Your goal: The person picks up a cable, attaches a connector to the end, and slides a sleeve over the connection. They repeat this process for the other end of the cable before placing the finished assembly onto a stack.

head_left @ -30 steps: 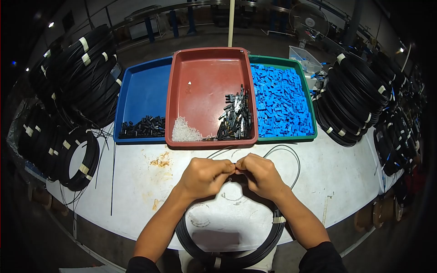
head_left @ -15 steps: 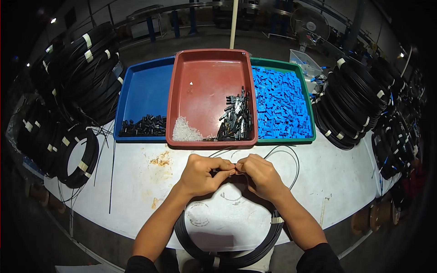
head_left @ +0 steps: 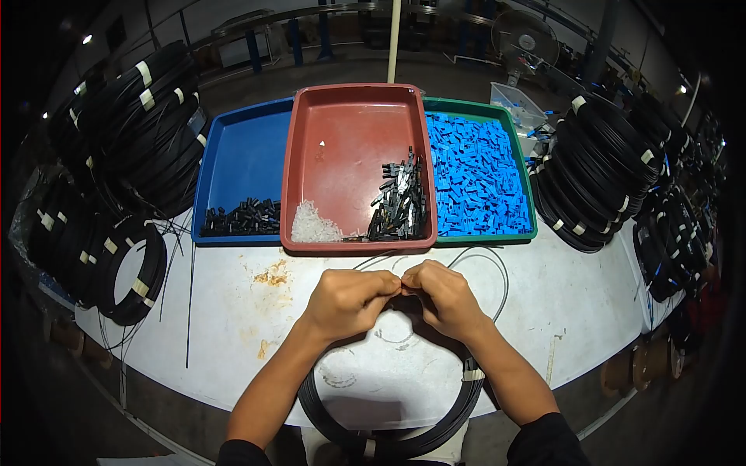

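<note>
My left hand (head_left: 350, 301) and my right hand (head_left: 441, 297) meet fingertip to fingertip over the table, both closed in a pinch. Whatever small piece sits between the fingertips is hidden by them. A thin black cable (head_left: 507, 283) loops up on the right and runs in behind my right hand's fingers. Another stretch of thin cable (head_left: 371, 259) curves behind my left hand. Below my wrists lies a coil of black cable (head_left: 330, 415), bound with pale tape, at the table's near edge.
Ahead stand a blue tray (head_left: 245, 147) with black pieces, a red tray (head_left: 350, 140) with clear and black pieces, and a green tray (head_left: 535, 210) full of blue connectors. Stacked cable coils rise at left (head_left: 140, 147) and right (head_left: 598, 171). Stains mark the white table (head_left: 225, 326).
Both hands stay together at nearly the same spot. My left fingers have curled closer, closing the gap that showed between thumb and forefinger. The view has shifted slightly.
</note>
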`<state>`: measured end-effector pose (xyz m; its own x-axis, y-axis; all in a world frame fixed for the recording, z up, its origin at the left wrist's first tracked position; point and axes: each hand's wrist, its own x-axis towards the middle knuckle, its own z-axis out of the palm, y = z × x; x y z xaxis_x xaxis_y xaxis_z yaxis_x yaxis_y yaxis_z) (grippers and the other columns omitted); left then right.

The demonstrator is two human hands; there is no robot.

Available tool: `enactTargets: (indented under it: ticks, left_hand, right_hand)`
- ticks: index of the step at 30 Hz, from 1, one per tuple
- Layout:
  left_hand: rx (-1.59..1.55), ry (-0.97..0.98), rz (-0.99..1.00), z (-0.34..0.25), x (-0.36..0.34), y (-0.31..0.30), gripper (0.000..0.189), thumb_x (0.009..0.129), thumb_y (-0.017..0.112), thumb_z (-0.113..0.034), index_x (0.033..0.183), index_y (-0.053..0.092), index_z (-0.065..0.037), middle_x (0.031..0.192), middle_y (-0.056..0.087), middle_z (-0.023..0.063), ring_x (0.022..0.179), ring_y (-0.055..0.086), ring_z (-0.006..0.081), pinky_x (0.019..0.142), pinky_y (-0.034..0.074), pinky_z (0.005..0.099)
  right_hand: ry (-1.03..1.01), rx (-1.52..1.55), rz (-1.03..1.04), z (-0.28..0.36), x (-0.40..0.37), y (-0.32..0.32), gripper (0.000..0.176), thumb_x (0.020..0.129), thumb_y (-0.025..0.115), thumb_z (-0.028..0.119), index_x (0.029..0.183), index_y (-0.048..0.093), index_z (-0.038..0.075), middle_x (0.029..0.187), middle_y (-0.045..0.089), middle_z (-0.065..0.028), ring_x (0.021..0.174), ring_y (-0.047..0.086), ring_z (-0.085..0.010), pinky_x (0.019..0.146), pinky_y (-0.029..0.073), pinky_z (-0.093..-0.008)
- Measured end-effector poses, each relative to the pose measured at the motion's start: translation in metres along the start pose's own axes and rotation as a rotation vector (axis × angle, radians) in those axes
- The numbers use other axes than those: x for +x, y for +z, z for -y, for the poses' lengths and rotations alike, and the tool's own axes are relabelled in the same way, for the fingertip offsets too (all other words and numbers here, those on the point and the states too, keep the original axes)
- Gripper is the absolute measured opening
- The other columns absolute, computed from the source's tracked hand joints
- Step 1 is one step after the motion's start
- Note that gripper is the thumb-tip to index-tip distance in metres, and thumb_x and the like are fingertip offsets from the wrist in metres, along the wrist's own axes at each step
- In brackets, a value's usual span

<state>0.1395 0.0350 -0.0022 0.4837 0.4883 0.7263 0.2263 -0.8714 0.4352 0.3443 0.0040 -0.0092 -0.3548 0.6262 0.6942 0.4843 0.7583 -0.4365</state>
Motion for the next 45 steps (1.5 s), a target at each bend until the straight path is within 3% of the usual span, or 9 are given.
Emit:
enactTargets:
  ticks: [5,8,11,17,23,34,37,40,45]
  left_hand:
    - [-0.291,-0.296,-0.004,-0.006,0.000,-0.001,0.006,0.078,0.078,-0.002,0.082,0.074,0.000,0.086,0.077,0.0114,0.069,0.074,0.0228,0.064,0.059,0.0304]
    - [0.407,0.488,0.101,0.001,0.001,-0.002,0.007,0.084,0.072,-0.006,0.080,0.071,0.000,0.090,0.076,0.0075,0.067,0.069,0.0172,0.061,0.056,0.0304]
    - [0.353,0.485,-0.006,0.008,0.006,-0.001,0.006,0.083,0.073,-0.006,0.080,0.071,-0.001,0.089,0.075,0.0093,0.067,0.069,0.0173,0.060,0.055,0.0301]
    - [-0.194,-0.242,0.010,-0.003,-0.001,-0.001,0.008,0.077,0.082,0.000,0.082,0.077,0.003,0.082,0.078,0.0162,0.068,0.076,0.0192,0.062,0.059,0.0272]
    - [0.400,0.488,0.091,-0.001,0.003,-0.001,0.016,0.069,0.083,-0.002,0.084,0.075,-0.001,0.087,0.077,0.0114,0.059,0.069,0.0212,0.058,0.057,0.0295]
    - [-0.048,0.010,0.018,0.000,-0.002,-0.001,0.011,0.074,0.080,-0.001,0.083,0.073,-0.001,0.089,0.077,0.0112,0.062,0.070,0.0199,0.057,0.056,0.0297]
    - [0.299,0.402,0.071,0.001,0.002,-0.003,0.004,0.081,0.073,-0.004,0.082,0.071,-0.001,0.090,0.074,0.0084,0.065,0.067,0.0169,0.059,0.055,0.0308]
    - [0.389,0.468,0.082,0.002,0.001,-0.002,0.005,0.084,0.069,-0.004,0.081,0.070,0.000,0.090,0.073,0.0093,0.071,0.068,0.0172,0.062,0.056,0.0301]
    - [-0.119,-0.175,0.004,-0.003,-0.002,-0.002,0.016,0.075,0.082,0.002,0.089,0.076,0.005,0.083,0.077,0.0184,0.065,0.074,0.0210,0.062,0.058,0.0267]
  right_hand:
    - [-0.167,-0.187,0.014,0.005,0.000,-0.005,0.016,0.073,0.067,-0.006,0.086,0.058,-0.004,0.083,0.066,-0.0151,0.076,0.066,-0.0322,0.070,0.053,-0.0415]
    - [0.467,0.368,0.041,0.002,-0.005,0.003,0.011,0.086,0.067,-0.006,0.083,0.056,-0.005,0.073,0.069,-0.0167,0.068,0.070,-0.0340,0.063,0.054,-0.0389]
    - [0.453,0.267,0.025,0.011,0.001,-0.001,0.011,0.090,0.066,-0.005,0.085,0.057,-0.004,0.076,0.070,-0.0175,0.070,0.071,-0.0327,0.063,0.054,-0.0380]
    - [-0.110,-0.043,0.027,0.002,0.000,-0.002,0.025,0.067,0.068,-0.008,0.088,0.057,0.002,0.085,0.059,-0.0127,0.079,0.059,-0.0347,0.072,0.051,-0.0428]
    - [0.532,0.308,0.118,0.003,-0.005,-0.001,0.012,0.083,0.068,-0.010,0.088,0.060,-0.002,0.082,0.071,-0.0131,0.071,0.068,-0.0239,0.066,0.053,-0.0319]
    - [-0.159,-0.122,0.015,0.006,-0.001,-0.006,0.022,0.070,0.067,-0.008,0.088,0.059,0.001,0.090,0.063,-0.0133,0.080,0.060,-0.0319,0.073,0.050,-0.0409]
    - [0.524,0.363,0.064,0.006,-0.003,0.000,0.011,0.083,0.067,-0.006,0.083,0.057,-0.001,0.075,0.064,-0.0134,0.068,0.064,-0.0282,0.065,0.051,-0.0371]
    - [0.488,0.384,0.052,0.006,-0.002,0.002,0.010,0.087,0.066,-0.005,0.084,0.057,-0.002,0.070,0.064,-0.0142,0.065,0.066,-0.0290,0.063,0.051,-0.0363]
    - [-0.051,-0.026,0.007,0.001,0.000,0.000,0.014,0.077,0.069,-0.003,0.083,0.058,0.001,0.082,0.064,-0.0105,0.075,0.063,-0.0276,0.068,0.051,-0.0380]
